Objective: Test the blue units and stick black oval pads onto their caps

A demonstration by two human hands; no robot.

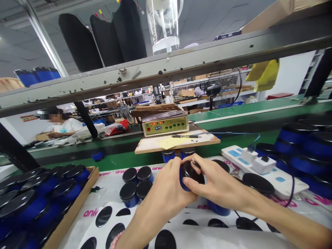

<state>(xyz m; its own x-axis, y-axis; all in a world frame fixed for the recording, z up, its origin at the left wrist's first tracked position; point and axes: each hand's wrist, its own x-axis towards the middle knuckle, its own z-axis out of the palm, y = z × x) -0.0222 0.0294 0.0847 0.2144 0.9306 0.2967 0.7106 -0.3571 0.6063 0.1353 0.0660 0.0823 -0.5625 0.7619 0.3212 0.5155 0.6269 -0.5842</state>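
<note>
A short blue cylinder with a glossy black top (191, 172) is between my two hands above the bench. My left hand (169, 185) is wrapped round its side, the fingers mostly hidden behind it. My right hand (209, 176) grips it from the right, with thumb and fingertips on the black top. Below my hands lie white sheets with black round stickers (165, 239). Just left of my left hand stands a small group of similar blue cylinders (129, 193). Another blue cylinder (218, 208) sits partly hidden under my right forearm.
A cardboard tray (74, 214) full of blue cylinders stands at left; more stacked cylinders (298, 155) are at right. Behind them are a white power strip (280, 181) with plugs and a control box (166, 125) on a board. A shelf (145, 74) crosses overhead. A person (61, 124) sits far left.
</note>
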